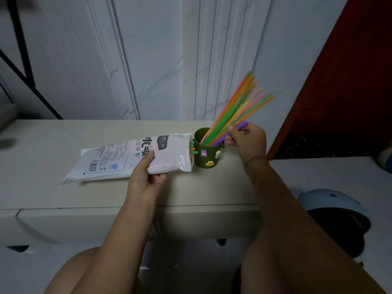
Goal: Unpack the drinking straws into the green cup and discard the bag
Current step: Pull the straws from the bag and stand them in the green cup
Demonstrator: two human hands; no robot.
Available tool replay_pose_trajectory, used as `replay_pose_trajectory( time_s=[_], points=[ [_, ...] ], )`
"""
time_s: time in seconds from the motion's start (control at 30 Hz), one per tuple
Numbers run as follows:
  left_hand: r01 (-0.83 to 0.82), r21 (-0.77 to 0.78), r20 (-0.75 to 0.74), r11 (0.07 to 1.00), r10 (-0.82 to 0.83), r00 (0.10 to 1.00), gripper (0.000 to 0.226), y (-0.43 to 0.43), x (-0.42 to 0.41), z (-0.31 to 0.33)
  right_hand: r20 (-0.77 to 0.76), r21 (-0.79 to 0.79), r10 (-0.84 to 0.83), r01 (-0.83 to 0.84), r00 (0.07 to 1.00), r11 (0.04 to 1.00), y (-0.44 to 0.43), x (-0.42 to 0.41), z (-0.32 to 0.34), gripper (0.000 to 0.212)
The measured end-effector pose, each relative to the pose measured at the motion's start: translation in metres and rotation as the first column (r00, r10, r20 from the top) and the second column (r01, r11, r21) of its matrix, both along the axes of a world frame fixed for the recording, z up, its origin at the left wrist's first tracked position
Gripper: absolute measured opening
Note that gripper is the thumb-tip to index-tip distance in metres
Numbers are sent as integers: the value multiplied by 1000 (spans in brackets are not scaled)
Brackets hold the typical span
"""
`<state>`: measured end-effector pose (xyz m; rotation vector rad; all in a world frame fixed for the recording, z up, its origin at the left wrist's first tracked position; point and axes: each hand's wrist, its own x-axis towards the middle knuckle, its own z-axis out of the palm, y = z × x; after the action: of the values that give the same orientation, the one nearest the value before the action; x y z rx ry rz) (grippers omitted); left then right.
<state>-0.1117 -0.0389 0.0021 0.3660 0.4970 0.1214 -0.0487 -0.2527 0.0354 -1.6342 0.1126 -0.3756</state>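
Note:
A green cup (206, 154) with cartoon stickers stands on the white cabinet top (212, 187). A fan of coloured straws (239, 107) leans out of it up and to the right. My right hand (247, 140) holds the straws just above the cup's rim, fingers curled round them and a purple piece. The white printed bag (127, 158) lies on its side to the left, its open mouth against the cup, with a few straw ends (192, 149) poking out. My left hand (146, 179) grips the bag near its mouth, thumb on top.
A white panelled wall rises behind the cabinet. A dark red panel (350, 71) stands at the right. A pale blue round bin (335, 213) sits low on the right. Black metal bars (21, 49) cross the upper left.

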Motion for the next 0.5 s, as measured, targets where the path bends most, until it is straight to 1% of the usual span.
replay_pose_trajectory(
  time_s=[0.1,0.2,0.27,0.37,0.43,0.47,0.5],
  points=[
    [6,-1,7,1000,-6,1000,23,-2,1,0,-66,39,58,-56,996,998,5,-1,-3,21],
    [8,5,15,1000,-8,1000,25,-4,2,0,-150,106,65,-49,987,993,6,-10,-5,28],
    [1,17,16,1000,-2,1000,29,-5,1,1,-228,143,101,-69,968,987,11,-22,-6,27],
    [6,47,19,999,-7,1000,30,-10,-1,4,-317,239,235,-163,919,957,21,-43,-8,20],
    [23,83,37,996,-26,999,25,-13,-2,6,-315,294,355,-265,880,918,29,-52,-10,8],
    [29,102,47,994,-33,998,23,-15,-3,7,-304,302,391,-302,869,904,32,-54,-11,6],
    [32,124,55,992,-39,998,22,-16,-3,7,-288,300,411,-326,865,896,34,-55,-13,12]
  ],
)
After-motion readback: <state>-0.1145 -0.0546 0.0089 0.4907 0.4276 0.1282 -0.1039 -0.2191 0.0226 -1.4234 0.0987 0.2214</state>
